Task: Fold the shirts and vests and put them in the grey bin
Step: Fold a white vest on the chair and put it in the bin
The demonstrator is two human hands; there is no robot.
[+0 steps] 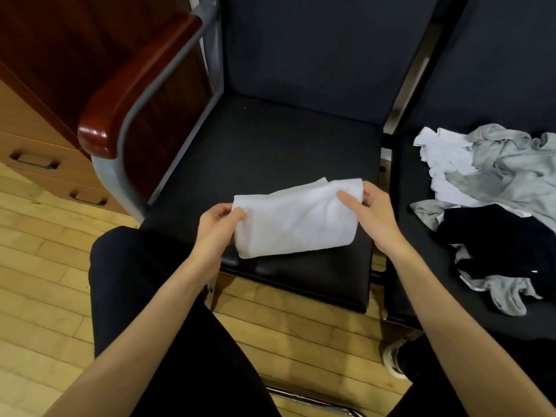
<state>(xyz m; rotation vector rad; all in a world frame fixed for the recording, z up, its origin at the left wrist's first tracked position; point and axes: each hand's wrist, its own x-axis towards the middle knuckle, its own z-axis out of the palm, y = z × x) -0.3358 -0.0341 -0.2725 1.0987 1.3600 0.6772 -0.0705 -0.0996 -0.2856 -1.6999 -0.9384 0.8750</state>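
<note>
Pinching folded white shirt (296, 219) btwn L hand (216, 227) & R hand (371, 212) fingers, one per end, above black seat (270, 145)

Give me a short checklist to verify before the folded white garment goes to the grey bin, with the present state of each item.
1. Both hands hold the garment: ok. The left hand pinches one end of the folded white garment, the right hand grips the other.
2. Fold is compact: ok, though one layer edge sticks out at the top.
3. Garment is lifted off the black chair seat: cannot tell.
4. Grey bin located: not ok, it is not in view.
5. More clothes left to fold: ok, the unfolded pile of white, grey and black garments lies on the neighbouring seat.
</note>
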